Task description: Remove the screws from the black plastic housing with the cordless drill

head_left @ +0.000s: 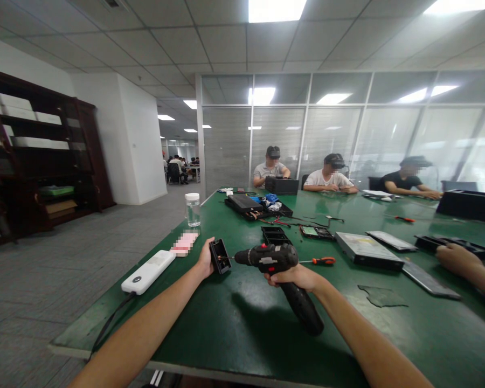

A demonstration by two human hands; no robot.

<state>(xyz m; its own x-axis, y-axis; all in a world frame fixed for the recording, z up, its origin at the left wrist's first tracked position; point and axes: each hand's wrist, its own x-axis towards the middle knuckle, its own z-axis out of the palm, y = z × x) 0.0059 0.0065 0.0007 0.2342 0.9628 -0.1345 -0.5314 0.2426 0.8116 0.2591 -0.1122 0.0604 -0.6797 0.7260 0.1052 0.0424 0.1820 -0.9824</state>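
My right hand [295, 277] grips a black cordless drill [267, 257] by its handle, the bit pointing left. In my left hand [205, 260] is a small black open-sided plastic box [220, 256], tilted up on the table's left part. The drill bit reaches into the box's open side; whether it touches a screw there is too small to tell. Just behind the drill lies a black compartmented tray [275, 235]. To the right of the drill rests an orange-handled screwdriver [324, 261].
A white power bank-like device [149, 272] with a cord, a pink blurred item [185, 243] and a clear bottle [193, 210] line the left edge. Right stand an optical drive [367, 250] and a co-worker's hand [458, 261]. Several people sit across the green table [210, 334].
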